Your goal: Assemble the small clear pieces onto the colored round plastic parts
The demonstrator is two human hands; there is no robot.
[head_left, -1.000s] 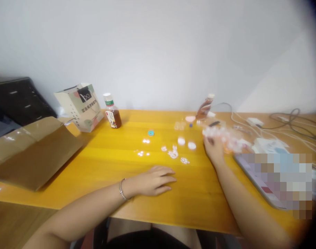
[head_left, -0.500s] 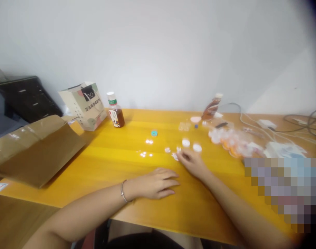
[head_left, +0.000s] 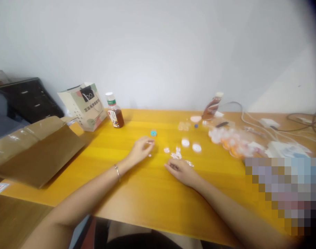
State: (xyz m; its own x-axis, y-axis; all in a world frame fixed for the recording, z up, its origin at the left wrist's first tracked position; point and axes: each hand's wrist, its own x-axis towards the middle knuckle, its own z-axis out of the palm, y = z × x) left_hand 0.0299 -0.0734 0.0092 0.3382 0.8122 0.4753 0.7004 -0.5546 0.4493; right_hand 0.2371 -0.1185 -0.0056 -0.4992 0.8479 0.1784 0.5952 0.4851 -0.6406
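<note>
My left hand [head_left: 140, 151] is over the small white pieces on the left of the table, thumb and fingertips drawn together around a small white piece [head_left: 149, 142]. Another small white piece [head_left: 150, 155] lies just below its thumb. My right hand [head_left: 182, 172] rests on the table with its fingers curled in; what they hold, if anything, is hidden. Beyond it lies a group of flat white cut-out pieces [head_left: 178, 152], with another cut-out piece [head_left: 189, 163] close by its knuckles. A round teal item [head_left: 153, 133] lies past my left hand.
Two white round discs [head_left: 185, 143] lie right of centre. Bottles of brown liquid [head_left: 116, 117] stand at the back left and back right. A paper bag [head_left: 89, 109] and an open cardboard box [head_left: 41, 152] occupy the left. Orange-and-clear containers [head_left: 231, 141] and cables [head_left: 247, 119] are at right.
My left hand has moved forward and left to the small white pieces, its spread fingers coming together. My right hand has drawn back toward me from the cut-out pieces, uncovering some of them.
</note>
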